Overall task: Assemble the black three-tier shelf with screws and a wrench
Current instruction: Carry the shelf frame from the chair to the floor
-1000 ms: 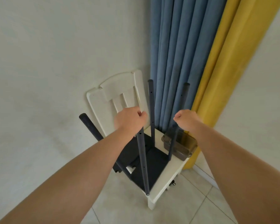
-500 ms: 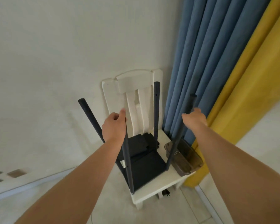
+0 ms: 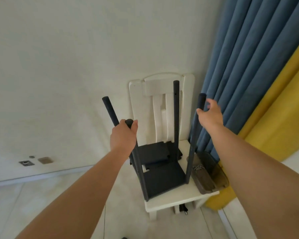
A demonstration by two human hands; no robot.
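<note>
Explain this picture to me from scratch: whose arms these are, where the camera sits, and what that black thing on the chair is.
There is no machine here. A person wears a camera on the head, looking forward and down, so the two bare arms are their own. On a white chair stands a half-built black shelf: one flat panel with four poles rising from it. More black panels lie on that panel. The left hand grips the top of the near left pole. The right hand touches the near right pole; its fingers are blurred. A brownish tray holding small metal parts sits beside the shelf. Blue and yellow curtains hang behind.
</note>
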